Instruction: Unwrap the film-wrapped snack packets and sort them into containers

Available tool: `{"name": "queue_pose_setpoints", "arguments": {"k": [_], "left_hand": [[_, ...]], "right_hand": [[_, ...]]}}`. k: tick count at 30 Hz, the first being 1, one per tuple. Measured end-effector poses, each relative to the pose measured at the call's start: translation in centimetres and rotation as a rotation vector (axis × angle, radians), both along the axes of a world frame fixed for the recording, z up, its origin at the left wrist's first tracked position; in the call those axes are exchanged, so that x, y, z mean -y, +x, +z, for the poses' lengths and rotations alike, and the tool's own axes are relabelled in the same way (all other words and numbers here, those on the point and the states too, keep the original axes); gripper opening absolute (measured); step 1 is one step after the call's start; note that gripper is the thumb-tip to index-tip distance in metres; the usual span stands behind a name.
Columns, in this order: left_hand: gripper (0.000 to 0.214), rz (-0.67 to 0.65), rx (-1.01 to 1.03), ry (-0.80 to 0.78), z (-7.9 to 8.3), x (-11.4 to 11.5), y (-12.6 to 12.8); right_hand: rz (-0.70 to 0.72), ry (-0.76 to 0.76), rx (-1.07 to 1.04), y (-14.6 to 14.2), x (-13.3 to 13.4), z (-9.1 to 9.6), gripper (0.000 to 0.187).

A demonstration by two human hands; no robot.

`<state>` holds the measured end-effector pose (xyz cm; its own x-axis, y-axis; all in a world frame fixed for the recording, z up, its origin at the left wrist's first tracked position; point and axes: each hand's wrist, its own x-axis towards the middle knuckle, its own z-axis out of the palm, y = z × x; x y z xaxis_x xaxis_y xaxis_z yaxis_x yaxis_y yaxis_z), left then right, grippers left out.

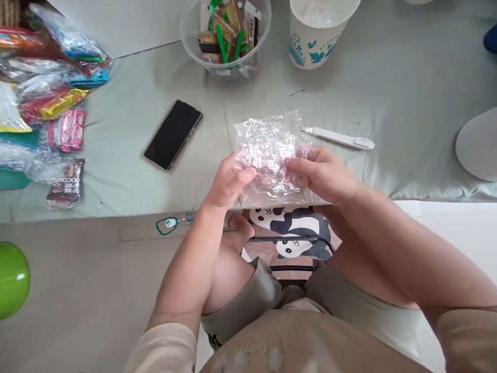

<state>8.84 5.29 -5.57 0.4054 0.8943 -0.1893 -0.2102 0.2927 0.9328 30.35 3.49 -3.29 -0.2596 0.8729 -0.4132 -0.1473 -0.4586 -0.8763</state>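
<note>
Both my hands hold a crumpled clear plastic bag over the near edge of the pale green cloth. My left hand pinches the bag's left side with thumb and fingers closed. My right hand grips its right side, thumb on top. The bag looks to hold nothing that I can make out. A white sealing clip lies just beyond my right hand.
A black phone lies left of the bag. At the back stand a clear bowl of wrapped snacks and a paper cup. Snack packets are piled at far left. A green ball sits low left.
</note>
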Motion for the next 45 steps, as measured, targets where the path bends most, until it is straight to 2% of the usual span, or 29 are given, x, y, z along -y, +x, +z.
{"name": "queue_pose_setpoints", "arguments": {"k": [5, 8, 11, 14, 17, 19, 21, 23, 25, 27, 28, 30, 31, 33, 35, 36, 37, 39, 40, 42, 45], "left_hand": [[0.026, 0.077, -0.239, 0.060, -0.1, -0.6, -0.8], [0.025, 0.103, -0.213, 0.044, 0.2, -0.8, -0.9], [0.024, 0.135, -0.121, -0.020, 0.8, -0.9, -0.8], [0.015, 0.153, -0.071, -0.031, 1.1, -1.1, -0.9], [0.025, 0.129, -0.063, -0.020, 0.7, -1.3, -1.0], [0.022, 0.111, -0.096, 0.026, 0.2, -1.4, -1.0], [0.020, 0.105, -0.152, 0.082, -0.3, -1.3, -0.9], [0.030, 0.099, -0.194, 0.114, -0.5, -1.2, -0.7], [0.034, 0.074, -0.210, 0.142, -0.4, -1.0, -0.5], [0.035, 0.013, -0.211, 0.183, -0.1, -0.8, -0.3], [0.035, -0.029, -0.212, 0.207, 0.0, -0.7, -0.2], [0.036, -0.078, -0.237, 0.268, 0.2, -0.5, 0.1], [0.037, -0.043, -0.272, 0.318, 0.3, -0.4, 0.3], [0.040, 0.180, -0.389, 0.469, 0.6, -0.1, 0.8], [0.037, 0.439, -0.500, 0.686, 1.0, 0.4, 1.4], [0.033, 0.480, -0.527, 0.799, 1.1, 0.6, 1.7], [0.028, 0.438, -0.539, 0.892, 1.3, 0.9, 2.0], [0.024, 0.247, -0.546, 0.958, 1.5, 1.1, 2.4], [0.027, 0.152, -0.544, 0.927, 1.5, 1.1, 2.5], [0.033, 0.047, -0.526, 0.788, 1.4, 1.0, 2.4], [0.032, 0.046, -0.496, 0.548, 1.0, 0.5, 1.7]], "right_hand": [[-0.134, 0.093, 0.163, 0.4, 0.3, 0.1, 0.011], [-0.190, 0.174, 0.171, 0.7, 0.4, -0.3, 0.014], [-0.222, 0.230, 0.094, 1.1, 0.5, -0.7, 0.014], [-0.150, 0.294, 0.043, 1.7, 0.5, -0.6, 0.015], [-0.052, 0.421, 0.048, 2.2, 0.5, 0.0, 0.037], [-0.014, 0.458, 0.184, 2.4, 0.5, 0.2, 0.043], [-0.019, 0.486, 0.392, 2.7, 0.4, 0.3, 0.031], [-0.084, 0.521, 0.502, 3.0, 0.2, 0.3, 0.017], [-0.169, 0.501, 0.453, 3.4, 0.0, 0.6, 0.030], [-0.152, 0.423, 0.329, 3.5, -0.3, 1.1, 0.041], [-0.078, 0.368, 0.268, 3.4, -0.4, 1.4, 0.045], [0.163, 0.224, 0.188, 2.9, -0.4, 2.0, 0.043], [0.280, 0.145, 0.179, 2.6, -0.3, 2.2, 0.038], [0.399, 0.038, 0.227, 1.8, -0.1, 2.5, 0.034], [0.365, 0.040, 0.305, 1.2, 0.1, 2.5, 0.039], [0.334, 0.070, 0.330, 0.9, 0.2, 2.4, 0.040], [0.306, 0.110, 0.343, 0.7, 0.2, 2.4, 0.039], [0.265, 0.194, 0.324, 0.4, 0.1, 2.2, 0.031], [0.249, 0.227, 0.299, 0.3, 0.1, 2.1, 0.025], [0.227, 0.271, 0.245, 0.2, -0.1, 2.0, 0.015], [0.220, 0.267, 0.237, 0.3, -0.3, 1.7, 0.020]]}}
